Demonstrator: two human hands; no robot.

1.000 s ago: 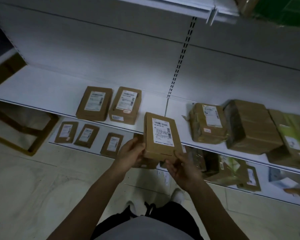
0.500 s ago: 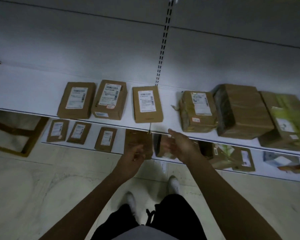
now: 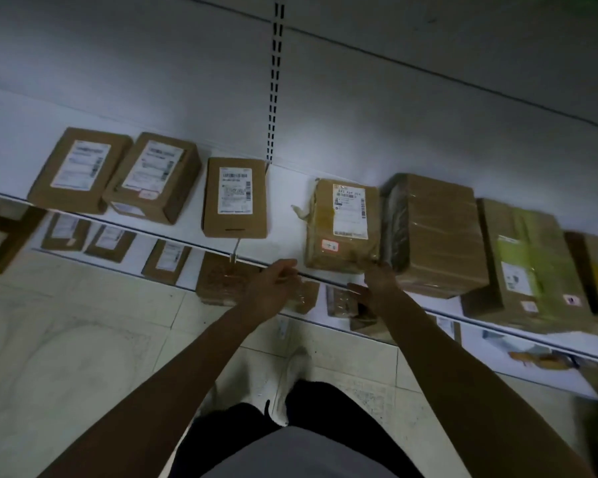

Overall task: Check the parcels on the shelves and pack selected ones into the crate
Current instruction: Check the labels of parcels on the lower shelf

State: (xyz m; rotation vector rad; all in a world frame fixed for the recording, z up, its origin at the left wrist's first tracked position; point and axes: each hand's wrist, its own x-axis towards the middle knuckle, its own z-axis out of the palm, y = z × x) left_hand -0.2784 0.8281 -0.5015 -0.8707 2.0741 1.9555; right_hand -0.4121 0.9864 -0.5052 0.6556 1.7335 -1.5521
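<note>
You face a white shelf (image 3: pixel 285 205) of brown cardboard parcels (image 3: pixel 234 198), each bearing a white label (image 3: pixel 236 190) printed black. The glossy taped parcel (image 3: pixel 342 232) has a red-marked white sticker (image 3: pixel 329 245); a yellow-green parcel (image 3: pixel 529 263) lies farther right. Your shorts (image 3: pixel 328 405) are black, your shoe (image 3: pixel 292 377) white, the floor (image 3: pixel 66 357) pale tile.

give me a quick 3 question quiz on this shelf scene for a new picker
1. True or false: the left hand grips a parcel.
2. Which parcel is the right hand at? A) the taped parcel with the red sticker B) the leftmost box on that shelf C) the box wrapped in green tape
3. Fill in: the box with the barcode label, left of the hands, lies flat on the ___ shelf.

Key: 1 false, its fingers are loose and hold nothing; 2 A, at that parcel's near right corner; 3 upper.
</note>
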